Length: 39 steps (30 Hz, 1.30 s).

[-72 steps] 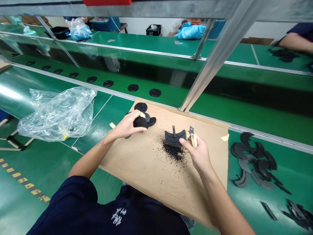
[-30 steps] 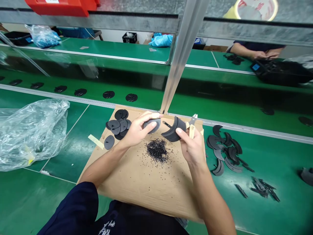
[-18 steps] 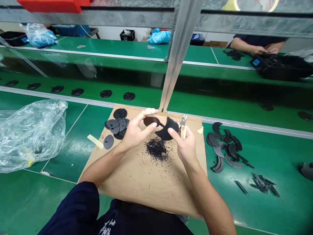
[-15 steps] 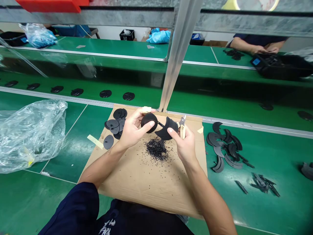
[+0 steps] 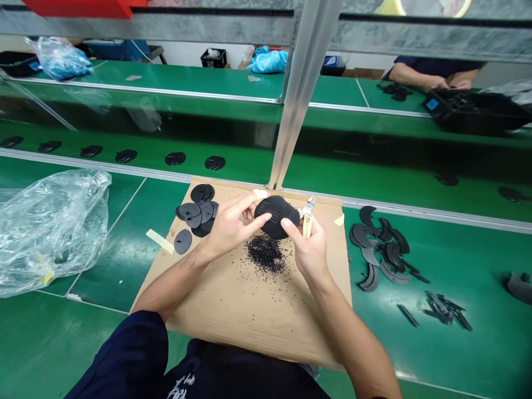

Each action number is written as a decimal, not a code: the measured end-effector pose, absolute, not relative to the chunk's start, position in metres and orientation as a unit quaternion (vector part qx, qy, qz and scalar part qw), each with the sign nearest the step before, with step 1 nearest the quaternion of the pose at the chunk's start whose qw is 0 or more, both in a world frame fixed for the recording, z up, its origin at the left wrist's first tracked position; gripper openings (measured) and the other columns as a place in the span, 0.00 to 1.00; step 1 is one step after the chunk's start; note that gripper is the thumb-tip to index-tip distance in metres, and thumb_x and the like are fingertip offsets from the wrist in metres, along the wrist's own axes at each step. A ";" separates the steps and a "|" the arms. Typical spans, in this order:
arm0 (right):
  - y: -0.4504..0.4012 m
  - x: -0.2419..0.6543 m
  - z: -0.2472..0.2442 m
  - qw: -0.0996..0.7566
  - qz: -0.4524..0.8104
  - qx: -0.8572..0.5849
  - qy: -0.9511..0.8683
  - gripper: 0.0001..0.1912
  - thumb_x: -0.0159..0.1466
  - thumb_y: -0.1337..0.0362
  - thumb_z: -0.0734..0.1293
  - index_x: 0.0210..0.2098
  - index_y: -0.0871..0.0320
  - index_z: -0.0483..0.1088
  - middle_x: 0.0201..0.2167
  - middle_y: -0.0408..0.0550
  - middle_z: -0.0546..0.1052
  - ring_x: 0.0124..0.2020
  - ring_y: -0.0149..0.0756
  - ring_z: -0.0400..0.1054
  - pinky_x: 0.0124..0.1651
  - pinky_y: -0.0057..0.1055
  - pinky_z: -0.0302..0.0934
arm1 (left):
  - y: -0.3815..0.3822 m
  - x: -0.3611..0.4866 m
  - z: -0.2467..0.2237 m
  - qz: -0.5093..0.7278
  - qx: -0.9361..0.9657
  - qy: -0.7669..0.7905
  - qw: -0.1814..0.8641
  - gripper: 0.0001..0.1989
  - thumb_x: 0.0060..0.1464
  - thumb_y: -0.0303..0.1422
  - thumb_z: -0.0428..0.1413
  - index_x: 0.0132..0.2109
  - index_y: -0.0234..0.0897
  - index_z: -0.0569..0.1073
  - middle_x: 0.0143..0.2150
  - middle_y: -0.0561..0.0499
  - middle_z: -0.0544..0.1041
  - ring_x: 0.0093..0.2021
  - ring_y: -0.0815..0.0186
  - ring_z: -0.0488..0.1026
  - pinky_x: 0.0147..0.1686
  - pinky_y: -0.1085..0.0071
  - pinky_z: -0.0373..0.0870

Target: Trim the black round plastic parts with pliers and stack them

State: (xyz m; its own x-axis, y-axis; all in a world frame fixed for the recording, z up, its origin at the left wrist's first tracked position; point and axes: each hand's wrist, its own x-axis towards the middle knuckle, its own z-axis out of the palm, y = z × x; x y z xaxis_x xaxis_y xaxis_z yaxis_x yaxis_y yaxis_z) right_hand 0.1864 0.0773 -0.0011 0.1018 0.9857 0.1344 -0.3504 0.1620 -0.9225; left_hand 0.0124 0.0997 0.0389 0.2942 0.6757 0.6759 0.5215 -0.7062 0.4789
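Observation:
My left hand, a pale wrap on one finger, pinches a round black plastic disc with raised marks on its face. My right hand grips the curved black plastic piece at the disc's right side. The two parts sit together as one rounded shape; whether they are locked cannot be told. Cutting pliers with cream handles are also tucked in my right hand, jaws pointing up and away. Below the parts, a heap of tiny black bits lies on the cardboard sheet.
Loose black discs lie left on the cardboard. Crescent pieces and thin black strips are on the green table at right. A clear plastic bag lies left. Behind the metal post, assembled discs line a green belt; a person's hands work opposite.
The disc and the curved piece, apart with a thin link between them before, are now brought together. My left hand has moved right. The discs on the belt have shifted slightly left in view.

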 end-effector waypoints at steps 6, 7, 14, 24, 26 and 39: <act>0.075 0.187 0.000 0.633 0.504 -0.390 -0.440 0.18 0.57 0.54 0.77 0.42 0.55 0.76 0.39 0.47 0.81 0.40 0.38 0.77 0.49 0.40 0.76 | 0.100 0.012 0.036 0.450 0.798 0.386 0.108 0.16 0.62 0.34 0.61 0.55 0.36 0.76 0.29 0.56 0.70 0.28 0.73 0.65 0.29 0.76 0.70; 0.074 0.187 0.001 0.631 0.498 -0.395 -0.444 0.17 0.57 0.54 0.77 0.42 0.55 0.75 0.39 0.47 0.81 0.40 0.38 0.77 0.48 0.40 0.76 | 0.101 0.012 0.036 0.449 0.794 0.393 0.115 0.16 0.62 0.34 0.61 0.55 0.36 0.76 0.31 0.55 0.72 0.29 0.72 0.67 0.30 0.75 0.71; 0.073 0.190 0.004 0.619 0.452 -0.412 -0.494 0.14 0.60 0.54 0.74 0.39 0.55 0.72 0.35 0.46 0.79 0.36 0.37 0.74 0.40 0.36 0.73 | 0.109 0.014 0.026 0.463 0.732 0.329 0.376 0.15 0.64 0.37 0.58 0.54 0.34 0.77 0.46 0.44 0.83 0.43 0.64 0.82 0.41 0.69 0.83; 0.076 0.216 0.011 0.568 0.190 -0.369 -0.711 0.06 0.64 0.63 0.73 0.39 0.55 0.73 0.35 0.46 0.78 0.33 0.34 0.71 0.38 0.33 0.67 | 0.092 0.006 0.038 0.432 0.850 0.280 0.108 0.21 0.64 0.29 0.58 0.63 0.36 0.73 0.50 0.46 0.84 0.48 0.64 0.83 0.50 0.68 0.83; 0.075 0.215 0.010 0.566 0.170 -0.344 -0.730 0.03 0.66 0.66 0.72 0.38 0.54 0.73 0.33 0.46 0.78 0.33 0.34 0.72 0.37 0.32 0.67 | 0.090 0.007 0.039 0.441 0.843 0.286 0.119 0.23 0.63 0.29 0.59 0.64 0.35 0.72 0.50 0.45 0.83 0.48 0.65 0.82 0.51 0.68 0.82; 0.070 0.210 0.012 0.596 0.181 -0.293 -0.725 0.07 0.65 0.70 0.70 0.40 0.53 0.75 0.35 0.48 0.82 0.36 0.39 0.78 0.39 0.37 0.75 | 0.083 0.012 0.045 0.492 0.826 0.239 0.137 0.15 0.63 0.32 0.62 0.56 0.40 0.79 0.43 0.47 0.84 0.40 0.65 0.79 0.40 0.66 0.77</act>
